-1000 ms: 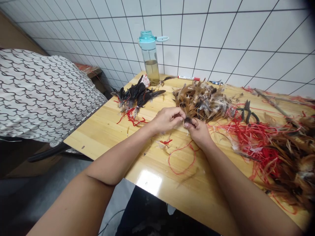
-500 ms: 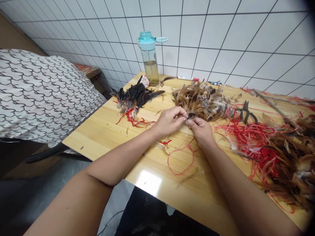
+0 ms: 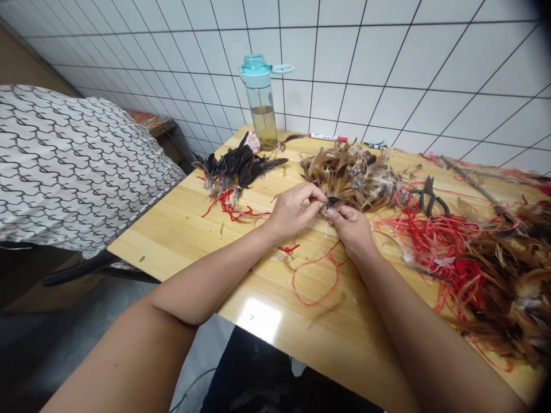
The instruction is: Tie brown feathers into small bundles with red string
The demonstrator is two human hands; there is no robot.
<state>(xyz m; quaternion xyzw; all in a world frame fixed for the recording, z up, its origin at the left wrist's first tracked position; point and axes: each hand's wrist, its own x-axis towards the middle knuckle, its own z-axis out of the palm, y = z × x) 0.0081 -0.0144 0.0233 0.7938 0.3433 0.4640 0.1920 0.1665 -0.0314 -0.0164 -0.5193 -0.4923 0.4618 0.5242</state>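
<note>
Both my hands meet at the near edge of a heap of brown feathers (image 3: 353, 175) on the wooden table (image 3: 189, 229). My left hand (image 3: 295, 209) has its fingers curled and pinched on a small dark feather (image 3: 332, 201). My right hand (image 3: 350, 228) pinches the same feather from the other side, thumb and forefinger pressed together. A loop of red string (image 3: 316, 281) lies on the table just below my hands.
A pile of black feathers (image 3: 236, 163) with red string lies at the back left. A clear bottle (image 3: 262, 103) with a teal lid stands by the tiled wall. Black pliers (image 3: 429, 195), a red-capped marker (image 3: 329, 137) and a tangle of red string with brown feathers (image 3: 482, 258) fill the right side. A patterned cloth (image 3: 73, 166) lies left.
My hands have shifted slightly up and toward the brown feather heap, still pinched together on the small dark feather. Nothing else has moved.
</note>
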